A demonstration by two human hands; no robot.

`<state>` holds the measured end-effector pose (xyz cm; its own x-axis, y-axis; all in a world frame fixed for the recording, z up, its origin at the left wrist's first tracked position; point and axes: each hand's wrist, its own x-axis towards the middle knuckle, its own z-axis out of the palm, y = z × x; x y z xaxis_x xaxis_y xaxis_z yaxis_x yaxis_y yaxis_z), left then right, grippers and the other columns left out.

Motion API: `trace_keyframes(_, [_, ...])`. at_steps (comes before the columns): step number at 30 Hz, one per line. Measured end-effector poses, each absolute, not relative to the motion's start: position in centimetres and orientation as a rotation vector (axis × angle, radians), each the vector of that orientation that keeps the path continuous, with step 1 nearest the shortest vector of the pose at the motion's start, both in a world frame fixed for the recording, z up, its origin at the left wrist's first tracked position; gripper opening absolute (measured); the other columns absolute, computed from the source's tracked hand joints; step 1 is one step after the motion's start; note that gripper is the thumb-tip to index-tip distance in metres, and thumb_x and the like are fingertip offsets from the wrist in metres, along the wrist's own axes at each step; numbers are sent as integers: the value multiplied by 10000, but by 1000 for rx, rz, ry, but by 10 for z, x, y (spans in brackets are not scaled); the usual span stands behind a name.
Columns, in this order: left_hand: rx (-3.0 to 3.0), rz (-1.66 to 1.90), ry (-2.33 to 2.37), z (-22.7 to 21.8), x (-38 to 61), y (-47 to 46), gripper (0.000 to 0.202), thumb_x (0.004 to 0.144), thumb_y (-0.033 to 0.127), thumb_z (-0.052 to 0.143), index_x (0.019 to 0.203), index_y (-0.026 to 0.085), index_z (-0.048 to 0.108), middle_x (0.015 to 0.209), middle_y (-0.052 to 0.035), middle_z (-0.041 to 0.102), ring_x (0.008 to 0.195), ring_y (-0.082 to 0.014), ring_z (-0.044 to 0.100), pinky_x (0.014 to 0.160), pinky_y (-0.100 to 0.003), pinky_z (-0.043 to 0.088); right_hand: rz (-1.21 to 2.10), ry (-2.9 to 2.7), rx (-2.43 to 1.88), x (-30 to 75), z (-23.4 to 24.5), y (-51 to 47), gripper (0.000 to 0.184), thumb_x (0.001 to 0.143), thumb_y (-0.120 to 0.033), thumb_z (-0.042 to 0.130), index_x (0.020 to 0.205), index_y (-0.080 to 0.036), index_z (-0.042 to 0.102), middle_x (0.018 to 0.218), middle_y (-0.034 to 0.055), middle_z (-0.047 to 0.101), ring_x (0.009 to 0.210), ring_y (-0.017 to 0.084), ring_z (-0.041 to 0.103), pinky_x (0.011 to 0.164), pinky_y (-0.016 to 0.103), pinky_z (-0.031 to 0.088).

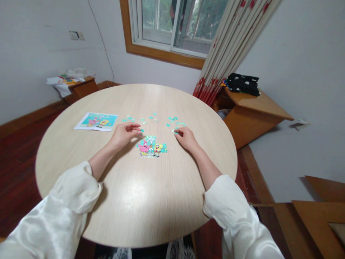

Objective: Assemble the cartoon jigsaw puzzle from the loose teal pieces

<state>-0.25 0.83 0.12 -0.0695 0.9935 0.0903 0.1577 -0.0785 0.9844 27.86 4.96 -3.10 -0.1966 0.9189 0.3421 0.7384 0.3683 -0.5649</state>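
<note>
**Hands flank the half-built puzzle**

Left hand (125, 133) rests on the round table (134, 201), fingers curled, tips touching a teal piece (142, 130); whether it grips, I cannot tell. Right hand (185, 137) pinches a pale piece (174, 131). Between them, slightly nearer, lies the half-built puzzle (152, 146); loose pieces (151, 118) lie beyond.

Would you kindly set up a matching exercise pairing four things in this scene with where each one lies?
Things: 1 printed picture; 2 part-built puzzle; 3 loose pieces; 4 black cloth.
Places: A on the wooden cabinet by the curtain; B between the left hand and right hand; C on the table beyond the hands; D left of the left hand.
Pairs: 1-D; 2-B; 3-C; 4-A.
</note>
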Motion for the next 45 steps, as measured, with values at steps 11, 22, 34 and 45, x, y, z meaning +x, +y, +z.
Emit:
trace_keyframes(11, [1388,1204,1316,0,1,7,181,644,224,714,815,165,706,821,-83,709,813,-220,663,794,-395,543,365,-2003,-1418,279,-31,49,173,758,-173,583,867,-179,716,773,40,617,734,165,547,768,329,460])
trace_keyframes(22, [1444,1185,1316,6,5,3,81,644,216,697,719,188,701,773,-59,706,768,-210,658,768,-387,537,374,-1991,-1410,279,-30,49,165,753,-159,589,858,-178,714,780,43,623,735,167,551,765,327,462])
trace_keyframes(34, [1310,1173,1205,8,7,0,127,636,214,716,721,177,630,688,-37,669,696,-212,678,733,-395,539,384,-1988,-1436,278,-28,47,170,756,-150,587,866,-172,716,786,46,620,749,169,559,771,329,462])
trace_keyframes(45, [1241,1171,1127,11,9,-3,351,576,395,817,742,154,622,650,-55,683,657,-214,680,725,-388,535,374,-1995,-1438,279,-29,49,162,754,-158,596,857,-174,719,771,41,619,745,173,558,773,340,464])
